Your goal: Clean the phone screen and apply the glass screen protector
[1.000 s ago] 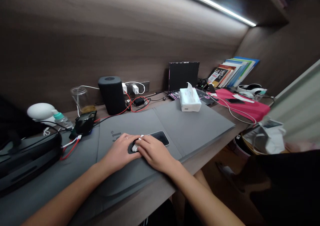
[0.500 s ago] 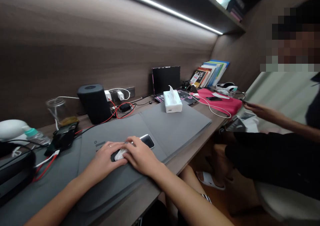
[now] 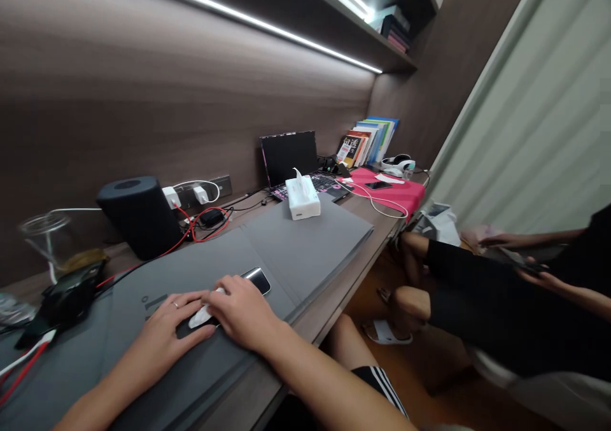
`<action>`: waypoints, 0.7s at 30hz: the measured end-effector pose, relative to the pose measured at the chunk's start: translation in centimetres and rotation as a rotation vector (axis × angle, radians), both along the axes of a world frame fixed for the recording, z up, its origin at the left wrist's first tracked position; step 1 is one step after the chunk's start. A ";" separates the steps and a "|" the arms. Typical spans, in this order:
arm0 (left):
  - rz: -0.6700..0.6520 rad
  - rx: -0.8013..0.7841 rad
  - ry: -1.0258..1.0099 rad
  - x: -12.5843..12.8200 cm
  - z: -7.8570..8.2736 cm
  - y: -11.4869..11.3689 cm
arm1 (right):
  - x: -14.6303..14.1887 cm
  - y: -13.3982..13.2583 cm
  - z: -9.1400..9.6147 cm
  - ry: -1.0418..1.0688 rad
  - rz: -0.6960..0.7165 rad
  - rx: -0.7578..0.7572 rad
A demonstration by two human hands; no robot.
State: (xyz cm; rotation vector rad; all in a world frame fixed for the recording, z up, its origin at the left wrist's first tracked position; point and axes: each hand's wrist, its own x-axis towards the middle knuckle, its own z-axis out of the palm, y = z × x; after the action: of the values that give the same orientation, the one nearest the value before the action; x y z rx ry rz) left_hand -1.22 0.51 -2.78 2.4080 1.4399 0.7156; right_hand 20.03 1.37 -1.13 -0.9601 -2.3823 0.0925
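Note:
A black phone (image 3: 256, 280) lies flat on a grey desk mat (image 3: 305, 253). My left hand (image 3: 165, 326) rests on the phone's near end, fingers bent, a ring on one finger. My right hand (image 3: 243, 313) lies over the phone's middle with curled fingers pressing a small white tissue (image 3: 200, 316) onto it. Only the phone's far corner shows past my hands.
A white tissue box (image 3: 301, 198), a black speaker (image 3: 136, 214), red cables (image 3: 200, 227), an open laptop (image 3: 291, 160), leaning books (image 3: 367, 141), a pink case (image 3: 386, 192) and a glass jar (image 3: 50, 243) sit on the desk. Another person sits at the right holding a phone (image 3: 525, 265).
The view has swung right and everything on the desk has slid left in frame. The seated person at the right has come into view. My hands stay on the phone with the tissue.

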 end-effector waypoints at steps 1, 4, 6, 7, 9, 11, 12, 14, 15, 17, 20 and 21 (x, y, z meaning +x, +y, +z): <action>0.000 0.001 0.003 0.0 0.1 0.0 | 0.0 0.0 -0.1 -0.005 0.006 0.013; -0.014 -0.009 0.002 0.1 0.5 -0.1 | 0.0 0.0 -0.1 -0.003 0.009 0.019; -0.014 -0.015 -0.001 0.4 0.9 -0.2 | 0.1 0.1 0.0 0.011 0.020 0.000; -0.011 -0.022 -0.001 0.5 1.1 -0.3 | 0.1 0.1 0.1 0.021 0.029 -0.014; -0.007 -0.035 -0.009 0.8 1.6 -0.5 | 0.2 0.2 0.3 0.050 0.050 -0.051; -0.018 -0.041 -0.024 1.1 2.1 -0.6 | 0.2 0.3 0.4 0.091 0.059 -0.097; -0.023 -0.045 -0.030 1.1 2.2 -0.6 | 0.1 0.4 0.4 0.118 0.051 -0.114; -0.021 -0.055 -0.036 1.2 2.6 -0.6 | 0.0 0.7 0.3 0.146 0.034 -0.133; -0.019 -0.066 -0.036 1.1 2.7 -0.5 | -0.1 0.9 0.3 0.145 0.027 -0.133; -0.025 -0.081 -0.032 1.1 2.9 -0.3 | -0.2 1.0 0.3 0.120 0.028 -0.119; -0.035 -0.097 -0.035 1.1 3.0 -0.3 | -0.3 0.9 0.5 0.058 0.066 -0.079; -0.038 -0.097 -0.037 1.1 3.0 -0.3 | -0.3 0.8 0.6 0.036 0.079 -0.063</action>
State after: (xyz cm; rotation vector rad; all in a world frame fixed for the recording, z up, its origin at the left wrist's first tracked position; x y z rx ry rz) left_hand -0.14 0.21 0.19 2.3302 1.3777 0.6618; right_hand 19.71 2.20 -0.54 -0.8860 -2.3963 0.2141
